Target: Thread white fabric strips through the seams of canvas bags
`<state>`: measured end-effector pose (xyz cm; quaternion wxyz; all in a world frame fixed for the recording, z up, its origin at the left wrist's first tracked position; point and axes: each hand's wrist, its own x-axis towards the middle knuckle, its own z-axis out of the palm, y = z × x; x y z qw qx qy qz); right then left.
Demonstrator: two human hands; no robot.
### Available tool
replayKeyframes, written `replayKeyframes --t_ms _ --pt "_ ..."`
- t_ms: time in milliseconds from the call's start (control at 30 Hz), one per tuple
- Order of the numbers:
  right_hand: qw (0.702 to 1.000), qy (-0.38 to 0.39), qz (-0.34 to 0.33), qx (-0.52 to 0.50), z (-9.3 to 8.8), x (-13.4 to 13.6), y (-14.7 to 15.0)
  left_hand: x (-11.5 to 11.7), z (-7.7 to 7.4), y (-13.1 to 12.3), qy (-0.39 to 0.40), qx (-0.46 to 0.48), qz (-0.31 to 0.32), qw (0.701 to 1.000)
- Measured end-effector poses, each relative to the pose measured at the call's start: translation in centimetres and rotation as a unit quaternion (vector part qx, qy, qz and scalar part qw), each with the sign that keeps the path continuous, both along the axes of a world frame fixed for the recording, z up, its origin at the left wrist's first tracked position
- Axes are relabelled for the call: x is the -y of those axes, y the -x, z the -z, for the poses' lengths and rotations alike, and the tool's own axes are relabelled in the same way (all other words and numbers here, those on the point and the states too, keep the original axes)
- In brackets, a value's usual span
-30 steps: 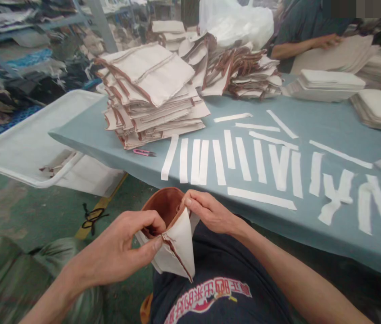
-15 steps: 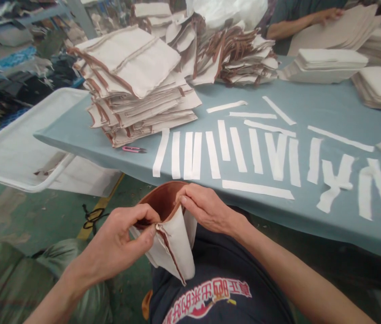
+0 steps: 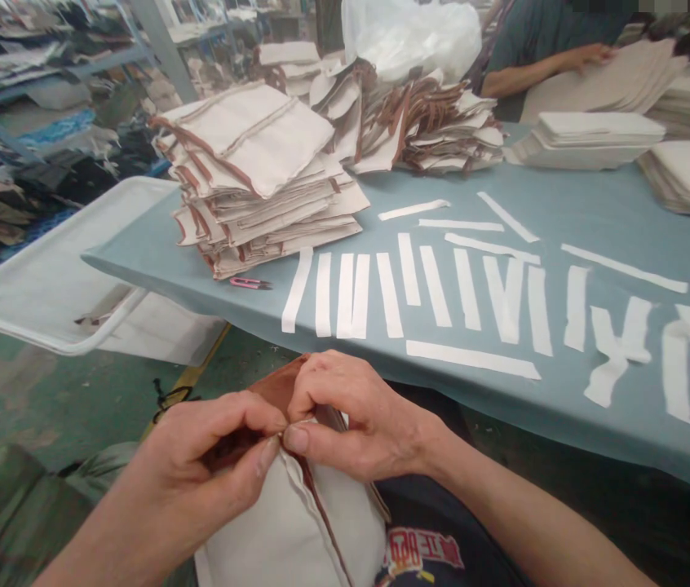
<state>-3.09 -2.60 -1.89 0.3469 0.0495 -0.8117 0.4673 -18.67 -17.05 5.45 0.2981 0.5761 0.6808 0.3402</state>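
Observation:
A cream canvas pouch with brown lining and brown seam trim lies in my lap. My left hand pinches its top edge between thumb and fingers. Right beside it, my right hand pinches the same edge, the two thumbs almost touching. The brown lining shows just behind my fingers. On the blue-grey table ahead stands a tall stack of the same cream pieces. Many white strips lie in rows near the front edge.
Pink thread snips lie by the stack. A white mesh bin stands left of the table. A loose heap of brown-trimmed pieces and flat cream stacks sit farther back. Another person's arm rests on fabric at the far right.
My hands have come together on the pouch's top edge, closing its mouth. The pouch now lies lower and flatter in my lap, with more cream outside showing.

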Motion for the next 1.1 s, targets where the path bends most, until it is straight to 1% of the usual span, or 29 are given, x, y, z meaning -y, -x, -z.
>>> replayKeyframes --t_ms 100,200,267,333,400,467,533,633,733,800,867,933,967,1033,1100 --pt "0.999 0.014 -0.009 0.032 0.2 0.4 -0.6 -0.3 0.0 -0.5 0.011 0.025 -0.019 0.999" --pt "0.999 -0.003 0.0 0.046 0.3 0.6 -1.0 -0.2 0.1 -0.6 0.019 0.061 -0.017 0.998" --pt "0.998 -0.017 0.008 0.052 0.3 0.7 -1.0 0.3 0.3 -0.3 0.022 0.069 -0.005 0.997" --pt "0.997 -0.033 0.011 0.065 0.3 0.8 -1.0 0.9 0.6 0.1 0.029 0.053 0.013 0.998" --pt "0.996 -0.041 0.005 0.077 0.3 0.8 -0.9 1.2 0.8 0.4 0.043 0.015 0.032 0.998" --pt "0.995 -0.044 -0.001 0.087 0.1 0.7 -0.8 1.2 0.6 0.8 0.041 -0.03 0.051 0.997" --pt "0.994 -0.047 -0.003 0.101 -0.7 0.6 -0.7 0.7 -0.1 0.9 0.009 -0.073 0.078 0.994" --pt "0.986 -0.054 -0.011 0.158 -2.9 0.3 -0.6 -0.1 -1.4 0.8 -0.059 -0.14 0.119 0.981" --pt "0.97 -0.09 -0.009 0.226 -5.1 0.3 -0.8 -0.4 -2.1 0.5 -0.11 -0.187 0.118 0.969" --pt "0.965 -0.093 -0.004 0.245 -5.8 0.4 -1.0 -0.1 -2.0 0.2 -0.129 -0.2 0.115 0.964" --pt "0.97 -0.041 -0.012 0.239 -5.8 0.4 -1.4 0.3 -1.6 0.0 -0.133 -0.217 0.123 0.959" --pt "0.97 0.053 -0.043 0.232 -5.3 0.3 -1.7 0.7 -1.2 -0.3 -0.143 -0.234 0.139 0.951" --pt "0.964 0.105 -0.07 0.234 -5.0 0.2 -1.9 0.9 -1.0 -0.3 -0.148 -0.237 0.149 0.949" --pt "0.937 0.21 -0.128 0.248 -4.3 -0.1 -2.2 1.4 -0.5 -0.4 -0.158 -0.234 0.174 0.944" --pt "0.898 0.306 -0.189 0.255 -3.7 -0.4 -2.4 2.1 0.2 -0.2 -0.166 -0.253 0.185 0.935"
